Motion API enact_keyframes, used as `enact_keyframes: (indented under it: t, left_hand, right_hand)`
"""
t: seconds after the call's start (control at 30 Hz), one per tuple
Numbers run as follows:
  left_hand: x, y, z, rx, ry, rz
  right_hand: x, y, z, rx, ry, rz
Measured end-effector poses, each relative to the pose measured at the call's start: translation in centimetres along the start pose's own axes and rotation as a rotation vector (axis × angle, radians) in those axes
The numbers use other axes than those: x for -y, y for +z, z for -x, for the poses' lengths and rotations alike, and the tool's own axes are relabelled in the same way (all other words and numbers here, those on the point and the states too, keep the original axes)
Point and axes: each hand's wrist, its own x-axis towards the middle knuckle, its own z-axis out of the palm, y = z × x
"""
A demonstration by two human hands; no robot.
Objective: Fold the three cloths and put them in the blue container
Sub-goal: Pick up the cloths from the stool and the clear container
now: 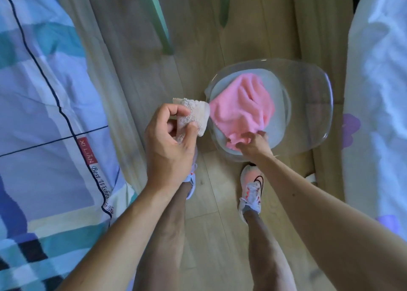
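The right hand (253,144) pinches the near edge of the pink cloth (243,111) lying in the pale blue container (279,127) on the floor, probably to settle it flat. The left hand (169,141) grips a folded beige cloth (193,117) beside the rim, ready to go in next.

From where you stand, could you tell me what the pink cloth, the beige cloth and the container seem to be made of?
Pink cloth: soft fleecy microfibre, judging by its fuzzy matte nap. Beige cloth: coarser looped terry, by its nubbly surface. Container: probably translucent glossy plastic, since the floor shows through its rim.
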Motion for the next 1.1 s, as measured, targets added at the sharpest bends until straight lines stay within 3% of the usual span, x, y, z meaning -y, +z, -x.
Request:
enact_keyframes:
  t: [0.17, 0.37, 0.47, 0.6, 0.83, 1.0, 1.1]
  left_hand:
    - [0.4, 0.4, -0.4, -0.006, -0.020, -0.054]
    - [-2.6, 0.3, -0.1, 0.006, 0.020, -0.049]
    - [-5.0, 0.2, 0.7, -0.006, 0.063, -0.068]
    - [-10.4, -0.4, 3.2, -0.024, 0.126, -0.077]
    - [-22.8, -2.8, 10.4, 0.089, 0.291, -0.030]
    - [-30.9, -5.1, 17.0, 0.283, 0.458, -0.050]
    - [-35.1, -6.6, 19.8, 0.320, 0.555, -0.151]
  right_hand:
    - [-0.9, 0.8, -1.2, 0.027, 0.020, 0.010]
    - [-0.5, -2.0, 2.9, -0.231, -0.057, -0.167]
    - [0.6, -4.2, 7.1, -0.399, -0.150, -0.273]
    - [1.9, -9.2, 15.1, -0.493, -0.334, -0.469]
    - [1.8, -18.6, 30.7, -0.408, -0.579, -0.824]
    - [-0.2, -23.3, 39.6, -0.377, -0.723, -0.886]
    - [-1.4, -25.6, 44.3, -0.354, -0.771, -0.966]
